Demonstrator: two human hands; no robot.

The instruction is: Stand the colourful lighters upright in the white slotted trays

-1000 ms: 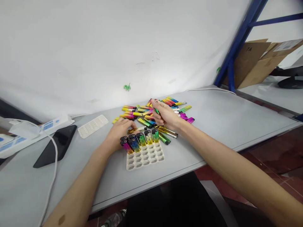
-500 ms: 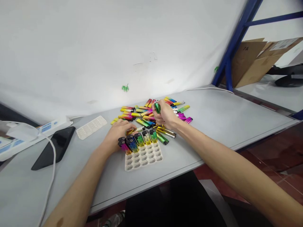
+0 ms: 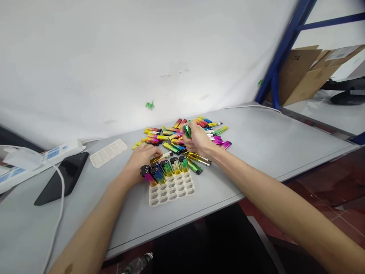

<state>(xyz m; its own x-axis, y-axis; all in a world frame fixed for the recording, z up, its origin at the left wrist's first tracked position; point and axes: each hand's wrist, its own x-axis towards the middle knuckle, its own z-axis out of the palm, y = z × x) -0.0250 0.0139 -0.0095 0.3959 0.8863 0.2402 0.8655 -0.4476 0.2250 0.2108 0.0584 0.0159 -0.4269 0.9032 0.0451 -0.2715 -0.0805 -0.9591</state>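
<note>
My right hand [image 3: 199, 139] clasps a green lighter [image 3: 187, 131] near the pile [image 3: 170, 147]; my left hand [image 3: 140, 158] holds a gold lighter [image 3: 162, 156] beyond the tray's [image 3: 172, 200] far edge.

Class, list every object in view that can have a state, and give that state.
Cream moulded tray with holes: partly filled
Colourful black-topped lighters in it: upright
Second cream tray: lying flat
Shiny multicoloured loose lighters: lying scattered, overlapping
Green metallic lighter: gripped in right hand
Black smartphone: lying flat, screen dark
White power strip: on or off, cannot tell
</note>
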